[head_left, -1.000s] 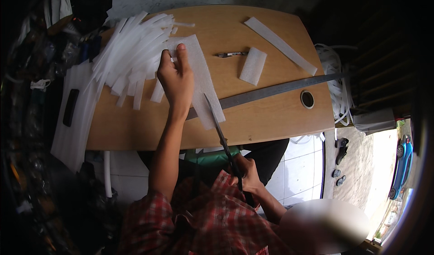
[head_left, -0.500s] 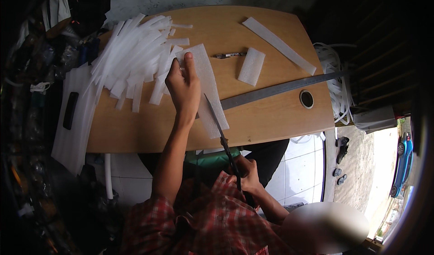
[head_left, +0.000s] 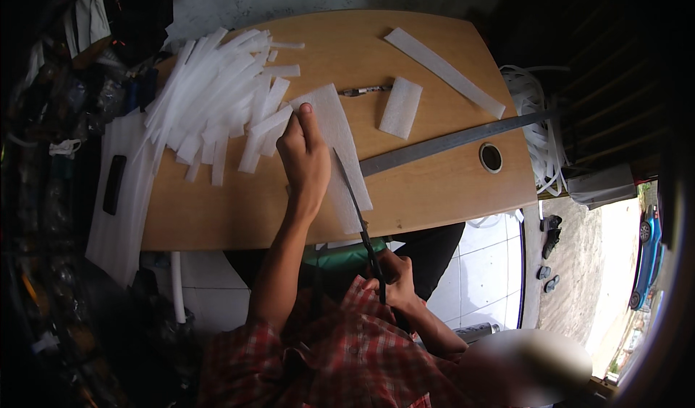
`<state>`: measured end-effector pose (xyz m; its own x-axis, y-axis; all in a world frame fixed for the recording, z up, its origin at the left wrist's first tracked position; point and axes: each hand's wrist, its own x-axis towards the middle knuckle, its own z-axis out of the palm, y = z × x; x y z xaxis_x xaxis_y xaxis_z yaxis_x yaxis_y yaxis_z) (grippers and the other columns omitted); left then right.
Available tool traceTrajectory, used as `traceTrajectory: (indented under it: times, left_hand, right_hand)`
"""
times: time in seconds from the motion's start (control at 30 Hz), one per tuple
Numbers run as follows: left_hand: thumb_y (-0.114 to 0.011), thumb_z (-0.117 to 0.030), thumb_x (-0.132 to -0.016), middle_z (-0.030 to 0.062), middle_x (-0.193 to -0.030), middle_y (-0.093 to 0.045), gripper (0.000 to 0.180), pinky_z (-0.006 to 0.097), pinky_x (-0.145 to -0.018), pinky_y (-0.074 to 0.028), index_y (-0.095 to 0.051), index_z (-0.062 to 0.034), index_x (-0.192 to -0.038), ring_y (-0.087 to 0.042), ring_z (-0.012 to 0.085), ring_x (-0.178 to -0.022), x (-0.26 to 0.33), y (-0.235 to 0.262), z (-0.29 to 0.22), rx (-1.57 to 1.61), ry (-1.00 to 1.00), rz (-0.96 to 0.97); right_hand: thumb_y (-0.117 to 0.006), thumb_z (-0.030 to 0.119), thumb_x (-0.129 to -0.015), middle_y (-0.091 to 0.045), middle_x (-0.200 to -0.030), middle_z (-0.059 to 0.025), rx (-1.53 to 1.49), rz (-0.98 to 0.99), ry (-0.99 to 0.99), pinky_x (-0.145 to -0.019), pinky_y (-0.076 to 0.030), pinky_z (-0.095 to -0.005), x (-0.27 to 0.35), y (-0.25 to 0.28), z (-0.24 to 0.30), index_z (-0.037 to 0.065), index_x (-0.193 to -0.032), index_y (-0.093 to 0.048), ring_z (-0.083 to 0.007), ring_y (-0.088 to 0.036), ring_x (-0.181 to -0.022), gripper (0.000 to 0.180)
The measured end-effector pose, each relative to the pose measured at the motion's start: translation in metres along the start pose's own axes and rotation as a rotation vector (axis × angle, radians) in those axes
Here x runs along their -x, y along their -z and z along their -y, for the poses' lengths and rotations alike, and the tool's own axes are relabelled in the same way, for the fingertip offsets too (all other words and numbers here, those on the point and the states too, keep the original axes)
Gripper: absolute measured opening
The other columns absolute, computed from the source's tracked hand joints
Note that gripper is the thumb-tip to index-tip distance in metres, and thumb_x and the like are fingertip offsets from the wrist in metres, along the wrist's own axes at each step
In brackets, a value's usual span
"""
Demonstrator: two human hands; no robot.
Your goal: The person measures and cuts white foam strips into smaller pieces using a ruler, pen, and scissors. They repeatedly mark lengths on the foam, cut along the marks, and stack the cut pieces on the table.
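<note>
The left hand point(head_left: 305, 158) grips 1 white foam sheet point(head_left: 344, 151) above the table's near side, while the right hand point(head_left: 394, 278) is closed round 1 pair of scissors point(head_left: 370, 245), blade against the sheet. Around them are 1 metal ruler point(head_left: 441, 144), 1 pen point(head_left: 369, 89), 1 short foam piece point(head_left: 401, 108), 1 long foam strip point(head_left: 445, 73) and 1 pile of strips point(head_left: 210, 97) too overlapped to count. The wooden table point(head_left: 434, 191) has 1 round hole point(head_left: 491, 158), with white floor tiles point(head_left: 470, 285) below and 1 blue car point(head_left: 646, 256) outside, at right
</note>
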<state>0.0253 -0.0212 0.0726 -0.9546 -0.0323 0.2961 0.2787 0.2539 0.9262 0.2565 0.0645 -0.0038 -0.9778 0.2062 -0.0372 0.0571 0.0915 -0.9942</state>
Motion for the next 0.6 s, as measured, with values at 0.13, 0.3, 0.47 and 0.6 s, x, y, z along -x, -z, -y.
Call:
traceTrajectory:
  times: [0.13, 0.3, 0.47, 0.6]
  left_hand:
    - [-0.04, -0.029, -0.105, 0.0152, -0.057, -0.047, 0.043, 0.038, -0.054, -0.038, -0.052, 0.0047, -0.08, -0.042, 0.0214, -0.052, 0.007, -0.003, 0.003, -0.032, -0.028, 0.038]
    - [-0.042, -0.027, -0.104, 0.0148, -0.053, -0.045, 0.042, 0.038, -0.05, -0.036, -0.052, 0.0039, -0.078, -0.041, 0.0197, -0.048, 0.01, -0.007, 0.003, -0.022, -0.042, 0.036]
    - [-0.045, -0.024, -0.103, 0.0144, -0.051, -0.045, 0.038, 0.039, -0.049, -0.036, -0.051, 0.0033, -0.077, -0.042, 0.0223, -0.044, 0.016, -0.011, 0.005, -0.055, -0.075, 0.066]
    - [-0.046, -0.022, -0.103, 0.0169, -0.051, -0.048, 0.037, 0.041, -0.047, -0.036, -0.05, 0.0028, -0.076, -0.047, 0.03, -0.043, 0.018, -0.011, 0.003, -0.09, -0.154, 0.021]
  right_hand:
    - [-0.078, 0.066, -0.066, -0.054, -0.061, 0.0013, -0.04, 0.006, 0.054, -0.048, -0.034, -0.0248, -0.002, 0.0, -0.001, 0.003, -0.077, -0.056, -0.0069, -0.046, -0.052, 0.067]
    - [-0.083, 0.055, -0.067, -0.052, -0.058, -0.0036, 0.022, -0.014, 0.015, -0.049, -0.039, -0.0284, -0.002, -0.001, 0.001, 0.003, -0.075, -0.056, -0.0117, -0.046, -0.051, 0.059]
    - [-0.084, 0.054, -0.067, -0.053, -0.057, -0.0032, -0.004, -0.042, 0.04, -0.049, -0.04, -0.0282, -0.003, -0.004, 0.0, 0.003, -0.076, -0.056, -0.0109, -0.046, -0.051, 0.059]
    - [-0.083, 0.055, -0.067, -0.055, -0.058, -0.0041, -0.006, -0.051, 0.001, -0.05, -0.041, -0.0279, -0.004, -0.007, 0.004, 0.002, -0.078, -0.057, -0.0101, -0.047, -0.052, 0.061]
